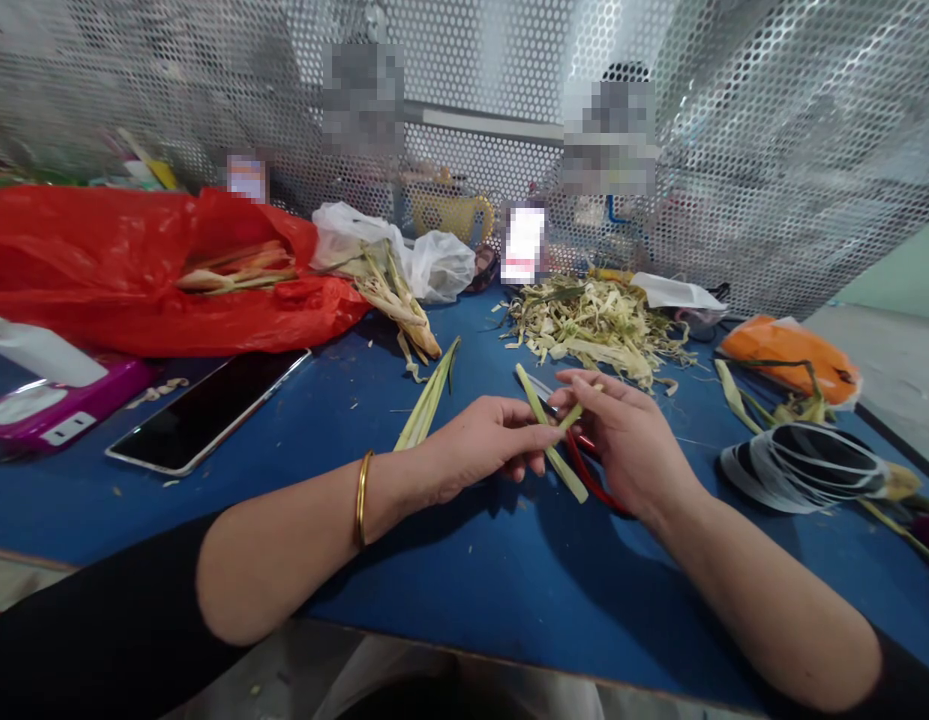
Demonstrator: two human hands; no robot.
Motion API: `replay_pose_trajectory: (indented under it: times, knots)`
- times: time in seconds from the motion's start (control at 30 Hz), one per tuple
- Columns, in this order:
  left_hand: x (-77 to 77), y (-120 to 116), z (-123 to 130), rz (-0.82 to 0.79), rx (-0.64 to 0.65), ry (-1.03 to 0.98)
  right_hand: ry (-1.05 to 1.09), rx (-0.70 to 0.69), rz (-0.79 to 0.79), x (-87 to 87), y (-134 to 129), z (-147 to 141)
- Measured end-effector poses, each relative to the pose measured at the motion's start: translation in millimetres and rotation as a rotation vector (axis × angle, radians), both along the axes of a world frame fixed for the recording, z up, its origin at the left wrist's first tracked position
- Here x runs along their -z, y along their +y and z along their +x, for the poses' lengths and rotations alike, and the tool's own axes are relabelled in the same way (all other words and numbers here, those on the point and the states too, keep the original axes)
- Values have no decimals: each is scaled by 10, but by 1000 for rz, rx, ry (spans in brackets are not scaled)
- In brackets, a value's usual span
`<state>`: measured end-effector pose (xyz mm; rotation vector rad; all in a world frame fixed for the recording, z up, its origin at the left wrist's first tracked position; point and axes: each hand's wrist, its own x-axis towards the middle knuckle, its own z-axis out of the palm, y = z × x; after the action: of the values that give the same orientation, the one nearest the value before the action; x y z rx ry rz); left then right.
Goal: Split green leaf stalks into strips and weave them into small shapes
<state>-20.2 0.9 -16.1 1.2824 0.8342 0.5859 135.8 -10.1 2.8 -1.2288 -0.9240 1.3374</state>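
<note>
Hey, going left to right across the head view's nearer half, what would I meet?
Purple-and-white plastic socket block, flat black-screened phone, shiny gold bangle, left hand, right hand, black cylinder wound with white strands.

Left hand [488,447] beside right hand [630,440]

1. Flat blue tabletop [449,570].
2. Left: crumpled red plastic bag [96,265], purple-and-white plastic socket block [96,408], black rectangular phone [209,415].
3. Middle: slender pale-green leaf strips [424,402]; behind, heaped yellow-green leaf scraps [584,325].
4. Right: round black-and-white coil [816,470].
</note>
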Motion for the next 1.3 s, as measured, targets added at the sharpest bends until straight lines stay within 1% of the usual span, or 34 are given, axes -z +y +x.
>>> replay_pose_trajectory:
  times: [0.13,0.23,0.3,0.43,0.5,0.57,0.67,0.7,0.83,0.93,1.0,1.1,1.17,1.23,1.3]
  knots:
    - [-25,-23,4,45,-53,67,-43,-101,17,-29,-33,-32]
    - [-32,-42,6,89,-12,100,-10,-214,-28,-14,-28,-19]
    - [-34,-45,6,109,15,117,-17,-237,-54,-6,-23,-8]
    - [-41,-33,3,120,-10,151,-170,-152,48,-22,-32,-9]
    - [-46,-29,1,109,-15,142,-181,-138,72,-24,-36,-7]
    - [-51,-29,1,93,-7,122,-87,-167,11,-8,-28,8]
    - [-57,-24,0,66,1,94,121,-226,-145,21,-6,41]
    - [-60,-19,-1,58,2,88,166,-232,-176,23,-1,50]
    - [-78,6,-11,50,18,60,238,-169,-167,-5,-4,53]
    - [-89,15,-24,55,25,54,253,-98,-171,-18,-3,33]
    - [-87,11,-32,54,29,66,240,-80,-164,-10,10,29]
    - [-73,4,-35,37,24,61,114,-119,-61,4,41,49]
    - [-60,8,-29,5,-13,36,-99,-97,93,1,53,74]
    - [-49,23,-19,-56,-80,-7,-435,22,335,-11,39,97]
    - [-38,45,-10,-149,-140,-73,-803,135,641,-21,-12,108]
